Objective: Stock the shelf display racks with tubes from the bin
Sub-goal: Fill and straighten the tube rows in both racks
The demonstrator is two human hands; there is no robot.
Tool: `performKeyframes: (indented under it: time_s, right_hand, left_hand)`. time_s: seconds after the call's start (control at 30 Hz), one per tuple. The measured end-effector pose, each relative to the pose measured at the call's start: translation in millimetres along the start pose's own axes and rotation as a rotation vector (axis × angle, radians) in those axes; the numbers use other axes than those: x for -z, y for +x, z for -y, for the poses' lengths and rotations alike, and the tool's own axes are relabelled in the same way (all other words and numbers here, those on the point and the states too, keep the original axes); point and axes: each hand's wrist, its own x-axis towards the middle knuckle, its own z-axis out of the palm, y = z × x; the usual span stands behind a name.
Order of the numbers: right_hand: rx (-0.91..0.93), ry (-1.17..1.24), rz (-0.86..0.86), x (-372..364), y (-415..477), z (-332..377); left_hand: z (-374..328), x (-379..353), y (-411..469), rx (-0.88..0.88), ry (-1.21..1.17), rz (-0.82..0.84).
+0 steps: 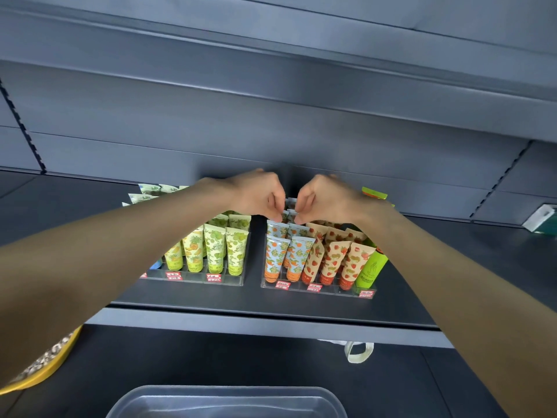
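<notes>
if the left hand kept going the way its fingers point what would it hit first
The left hand points its fingers down at the blue orange-print tubes at the back of the right rack and seems to touch one top, so those come first; depth is unclear.

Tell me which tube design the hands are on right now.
The blue orange-print tubes, back of the right rack: left hand and right hand pinch their tops. Strawberry tubes stand beside them.

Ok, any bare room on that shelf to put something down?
Widest: bare shelf right of the right rack, up to the green box. Also a narrow strip between it and the left rack. Crowded: the racks themselves; left hand and right hand pinch orange-print tubes in the right one.
</notes>
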Motion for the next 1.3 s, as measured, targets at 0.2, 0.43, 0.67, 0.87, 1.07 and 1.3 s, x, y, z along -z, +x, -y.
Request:
performKeyframes:
  time_s: [0.2,0.43,0.67,0.87,1.07,1.3]
  right_hand:
    - [-0.022,-0.01,0.021,-12,-1,-1]
    - [-0.015,-0.06,0.005,-23,5,-2]
    - [-0.017,-0.099,-0.047,-25,7,1]
    - [-0.002,-0.106,-0.027,-24,8,0]
    - [0.001,-0.095,-0.001,-23,8,-5]
    - [0.005,-0.094,-0.001,-23,6,-3]
  left_hand:
    - [0,-10,-3,0.014,0.028,0.038]
    - [6,-20,4,0.011,0.14,0.018]
    - [6,-19,4,0.015,0.176,-0.024]
    - [7,-20,5,0.027,0.165,-0.01]
    - [7,-18,5,0.019,0.139,0.022]
    - [5,-17,2,0.016,0.13,0.015]
